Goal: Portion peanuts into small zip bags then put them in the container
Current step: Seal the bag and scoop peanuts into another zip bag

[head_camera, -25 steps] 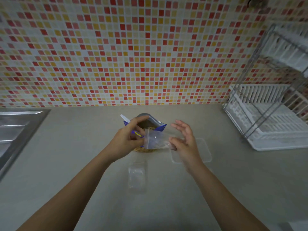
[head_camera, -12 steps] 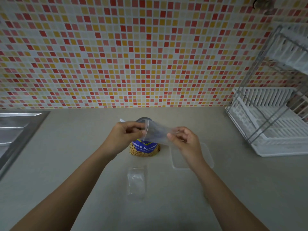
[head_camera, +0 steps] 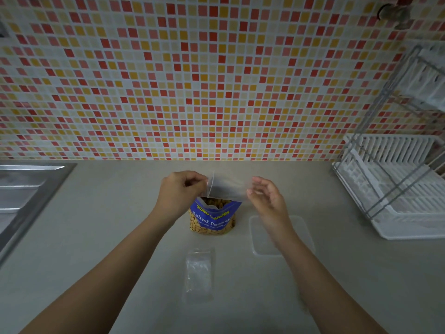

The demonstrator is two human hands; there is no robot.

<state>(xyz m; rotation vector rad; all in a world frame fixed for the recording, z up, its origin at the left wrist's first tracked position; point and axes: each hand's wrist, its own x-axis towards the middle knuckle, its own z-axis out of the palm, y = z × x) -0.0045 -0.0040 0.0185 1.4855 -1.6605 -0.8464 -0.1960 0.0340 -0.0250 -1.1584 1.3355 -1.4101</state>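
grey bench (head_camera: 96, 225) | white dish rack (head_camera: 397, 189) at right | clear rectangular plastic container (head_camera: 304, 233) under right forearm | open blue peanut bag (head_camera: 212, 220) upright, centre | spare clear zip bags (head_camera: 198, 273) lying flat, nearer | small clear zip bag (head_camera: 228, 189) held above peanut bag | left hand (head_camera: 183, 191) fingers pinch its left edge | right hand (head_camera: 267, 198) fingers loosely curled at its right edge, grip unclear

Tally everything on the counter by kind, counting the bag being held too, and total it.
Small zip bags: 2, the held zip bag and the flat zip bag
Peanut bag: 1
Clear container: 1
Dish rack: 1
Total: 5
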